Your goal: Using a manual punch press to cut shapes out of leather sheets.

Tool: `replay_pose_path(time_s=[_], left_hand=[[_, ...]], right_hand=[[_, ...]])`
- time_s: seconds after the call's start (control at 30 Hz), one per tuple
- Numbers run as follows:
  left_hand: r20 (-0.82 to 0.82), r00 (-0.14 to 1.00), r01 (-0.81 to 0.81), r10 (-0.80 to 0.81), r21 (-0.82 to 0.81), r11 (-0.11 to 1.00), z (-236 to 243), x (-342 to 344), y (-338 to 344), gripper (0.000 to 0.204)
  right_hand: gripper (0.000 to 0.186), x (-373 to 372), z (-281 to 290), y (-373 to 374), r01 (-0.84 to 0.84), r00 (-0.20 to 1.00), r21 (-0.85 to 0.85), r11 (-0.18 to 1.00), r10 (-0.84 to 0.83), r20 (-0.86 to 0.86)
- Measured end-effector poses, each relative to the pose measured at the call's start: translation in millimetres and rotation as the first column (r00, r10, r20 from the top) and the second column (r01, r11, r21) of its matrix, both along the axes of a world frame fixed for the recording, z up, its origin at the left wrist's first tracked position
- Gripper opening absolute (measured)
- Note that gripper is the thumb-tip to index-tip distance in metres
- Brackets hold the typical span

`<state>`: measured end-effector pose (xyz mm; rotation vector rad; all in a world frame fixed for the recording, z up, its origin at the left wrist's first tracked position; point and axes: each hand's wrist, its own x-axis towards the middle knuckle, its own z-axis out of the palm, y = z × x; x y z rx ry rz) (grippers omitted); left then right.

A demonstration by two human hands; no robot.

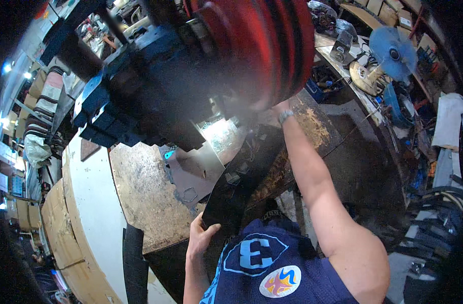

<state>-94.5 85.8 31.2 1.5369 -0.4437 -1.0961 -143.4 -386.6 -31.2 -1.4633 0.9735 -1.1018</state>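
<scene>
My left hand (203,233) grips the lower end of a long black strip (234,197) with cut-out shapes along it. The strip runs up and to the right beneath a dark press machine (150,86) with a red wheel (252,45). My right hand (281,109) reaches to the strip's upper end beside the wheel; its fingers are mostly hidden. Under the machine head is a brightly lit metal plate (221,137), with a grey sheet (191,177) beside it. A hazy smear blurs the machine's middle.
A worn worktable (138,192) bears a white board (89,187) and black offcuts (135,261) at left, near cardboard (59,223). At right stand a fan (391,53), a blue bin (398,109) and white rolls (447,119). Stacked bundles (46,111) line the left side.
</scene>
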Motion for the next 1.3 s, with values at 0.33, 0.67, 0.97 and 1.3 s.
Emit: replay_pose_path(time_s=[0.33, 0.67, 0.97, 1.3], left_hand=[[0.125, 0.989, -0.067, 0.075, -0.067, 0.995, 99, -56, -51, 0.025], [0.122, 0.981, 0.161, -0.148, -0.103, 0.982, 103, -25, -58, 0.023], [0.404, 0.913, -0.126, -0.053, 0.404, 0.906, 18, 107, -59, 0.039], [0.490, 0.871, -0.201, 0.041, 0.278, 0.939, -32, 190, -74, 0.035]], right_hand=[[0.080, -136, -19, 137, -0.607, 0.511, 0.791, 0.078, 0.801, 0.312], [0.065, -130, -30, 145, -0.942, 0.072, 0.095, 0.323, -0.083, 0.994], [0.016, -108, 5, 165, -0.410, 0.906, 0.544, 0.732, 0.258, 0.336], [0.022, -47, -4, 162, -0.235, 0.971, 0.224, 0.946, 0.237, 0.017]])
